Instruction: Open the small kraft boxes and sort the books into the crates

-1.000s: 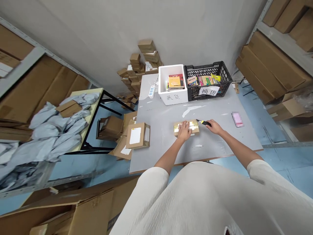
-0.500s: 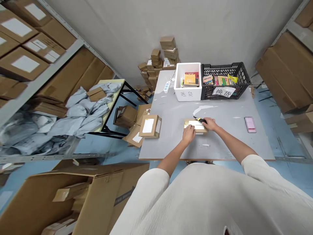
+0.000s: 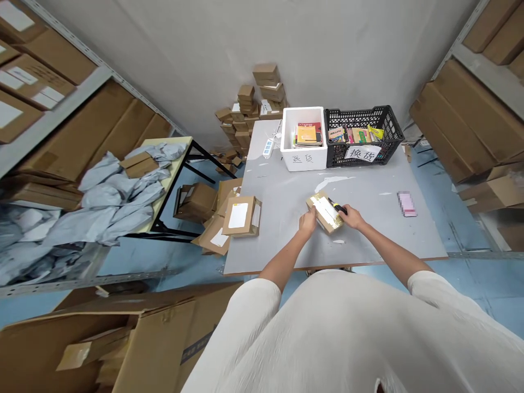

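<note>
A small cardboard box [image 3: 325, 212] with a white label and shiny tape lies turned at an angle on the grey table [image 3: 282, 229]. My left hand [image 3: 308, 220] grips its left end, thumb on top. In my right hand [image 3: 352, 216] is a black and yellow utility knife [image 3: 338, 207], its front end over the box's right long edge. Whether the blade touches the tape is too small to tell.
A labelled carton [image 3: 241, 216] stands at the table's left edge. At the back are a white foam box [image 3: 303, 161] and a black crate [image 3: 360, 153], both holding books. A pink phone [image 3: 406, 204] lies right. A large open carton [image 3: 164, 338] stands lower left.
The small box has turned from lying straight to a slant. My left hand has shifted from its top to its left end, and the knife has come lower along the right side.
</note>
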The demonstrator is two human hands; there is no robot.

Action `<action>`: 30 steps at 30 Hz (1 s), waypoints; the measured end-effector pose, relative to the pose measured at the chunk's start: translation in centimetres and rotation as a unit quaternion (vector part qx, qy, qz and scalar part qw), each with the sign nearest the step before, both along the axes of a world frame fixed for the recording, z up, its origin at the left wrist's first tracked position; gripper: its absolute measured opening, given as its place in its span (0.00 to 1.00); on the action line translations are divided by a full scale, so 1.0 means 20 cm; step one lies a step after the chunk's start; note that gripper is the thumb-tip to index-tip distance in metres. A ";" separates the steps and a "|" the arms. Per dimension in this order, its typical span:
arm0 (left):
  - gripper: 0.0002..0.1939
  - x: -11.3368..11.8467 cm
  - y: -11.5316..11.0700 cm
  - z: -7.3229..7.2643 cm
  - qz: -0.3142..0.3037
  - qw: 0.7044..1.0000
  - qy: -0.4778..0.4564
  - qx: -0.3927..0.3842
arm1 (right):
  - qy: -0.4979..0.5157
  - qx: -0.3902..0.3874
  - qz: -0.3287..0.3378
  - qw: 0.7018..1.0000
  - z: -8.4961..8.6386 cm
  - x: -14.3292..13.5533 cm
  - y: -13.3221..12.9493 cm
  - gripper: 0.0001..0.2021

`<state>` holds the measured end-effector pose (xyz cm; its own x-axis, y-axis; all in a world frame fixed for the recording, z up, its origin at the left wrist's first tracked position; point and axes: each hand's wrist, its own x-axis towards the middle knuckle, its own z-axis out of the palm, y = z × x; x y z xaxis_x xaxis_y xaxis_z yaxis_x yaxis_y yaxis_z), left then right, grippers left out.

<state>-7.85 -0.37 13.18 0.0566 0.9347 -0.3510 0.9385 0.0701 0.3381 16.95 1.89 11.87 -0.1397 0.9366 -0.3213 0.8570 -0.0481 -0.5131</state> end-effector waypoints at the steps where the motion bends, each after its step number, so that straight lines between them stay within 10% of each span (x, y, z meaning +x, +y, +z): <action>1: 0.20 0.00 0.01 0.01 0.003 1.000 -0.009 0.002 | 0.016 -0.016 -0.015 1.000 0.00 -0.01 -0.02 0.19; 8: 0.20 0.08 0.04 0.01 0.026 0.999 -0.031 0.033 | 0.223 -0.114 -0.054 0.967 -0.07 -0.10 -0.13 0.12; 18: 0.62 0.28 0.04 -0.09 -0.062 0.997 0.042 -0.030 | 0.221 -0.009 -0.147 0.964 -0.06 0.01 0.14 0.17; 23: 0.60 0.17 0.09 -0.10 -0.183 0.982 0.035 -0.040 | 0.216 -0.022 -0.149 0.965 -0.09 0.03 0.11 0.15; 30: 0.36 0.13 0.10 -0.09 -0.173 0.983 0.034 0.055 | 0.287 -0.094 -0.171 0.938 -0.10 0.02 -0.03 0.09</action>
